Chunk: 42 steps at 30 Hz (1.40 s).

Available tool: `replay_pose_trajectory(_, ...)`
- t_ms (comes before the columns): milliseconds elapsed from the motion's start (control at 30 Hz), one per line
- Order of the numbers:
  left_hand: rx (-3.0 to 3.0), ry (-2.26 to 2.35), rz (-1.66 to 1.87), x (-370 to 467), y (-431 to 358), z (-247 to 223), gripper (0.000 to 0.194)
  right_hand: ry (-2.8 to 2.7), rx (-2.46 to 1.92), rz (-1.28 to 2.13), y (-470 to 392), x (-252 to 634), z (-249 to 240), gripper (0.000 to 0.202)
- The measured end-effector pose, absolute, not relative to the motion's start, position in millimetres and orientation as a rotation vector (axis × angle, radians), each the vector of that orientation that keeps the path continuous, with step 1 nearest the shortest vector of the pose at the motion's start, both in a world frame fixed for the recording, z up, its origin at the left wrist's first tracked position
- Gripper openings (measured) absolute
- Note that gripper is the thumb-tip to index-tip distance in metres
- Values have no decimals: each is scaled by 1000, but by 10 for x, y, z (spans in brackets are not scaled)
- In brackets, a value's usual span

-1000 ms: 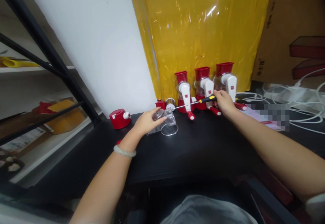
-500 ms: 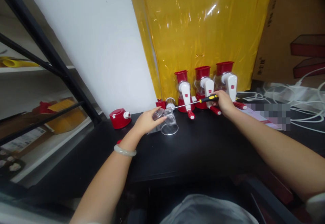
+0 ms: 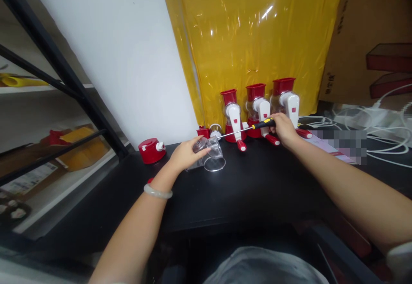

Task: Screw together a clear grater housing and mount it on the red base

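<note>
My left hand (image 3: 185,155) is closed around a clear plastic grater body (image 3: 215,157), which lies tilted on the black table (image 3: 244,198). In my right hand (image 3: 283,128) is the black and yellow handle of a screwdriver (image 3: 262,123). Its thin metal shaft runs left, and the tip meets the upper right part of the clear body; the exact contact point is too small to make out. Just behind the clear body sit a small red part (image 3: 202,132) and a grater drum (image 3: 215,130). A red round base (image 3: 152,150) with a white knob stands left of my left hand.
Three red and white rotary graters, the left one (image 3: 232,119) nearest the clear body, stand along the back by a yellow plastic sheet (image 3: 257,31). White cables (image 3: 386,140) and a printed sheet (image 3: 328,146) lie at right. Shelving (image 3: 61,82) rises at left.
Hands, screwdriver and clear body hold almost the same places. My right hand's fingers and wrist have turned slightly around the handle; the whole view has shifted a little.
</note>
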<state>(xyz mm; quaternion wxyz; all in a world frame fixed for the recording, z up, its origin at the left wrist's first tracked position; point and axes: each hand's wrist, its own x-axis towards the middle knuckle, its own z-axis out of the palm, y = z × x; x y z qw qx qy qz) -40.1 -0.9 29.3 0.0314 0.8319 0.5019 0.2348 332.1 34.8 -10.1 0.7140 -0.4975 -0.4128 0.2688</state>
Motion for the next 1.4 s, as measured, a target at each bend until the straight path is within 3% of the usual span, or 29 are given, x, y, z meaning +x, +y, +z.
replay_pose_trajectory(200,2567,1533,734,-403,-4,284,70,-959,-1142,574,325,3334,-114,27)
replay_pose_trajectory(500,2569,1546,722,-408,-2,284,72,-908,-1012,662,384,3369,-168,4)
replay_pose_trajectory(800,2568,1542,718,-409,0,283,72,-908,-1082,620,332,3331,-101,5)
replay_pose_trajectory(1100,2572,1536,735,-413,4,274,72,-921,-1131,600,266,3293,-67,31)
replay_pose_trajectory(1400,2576,1547,723,-412,14,270,71,-881,-1020,693,357,3348,-139,6)
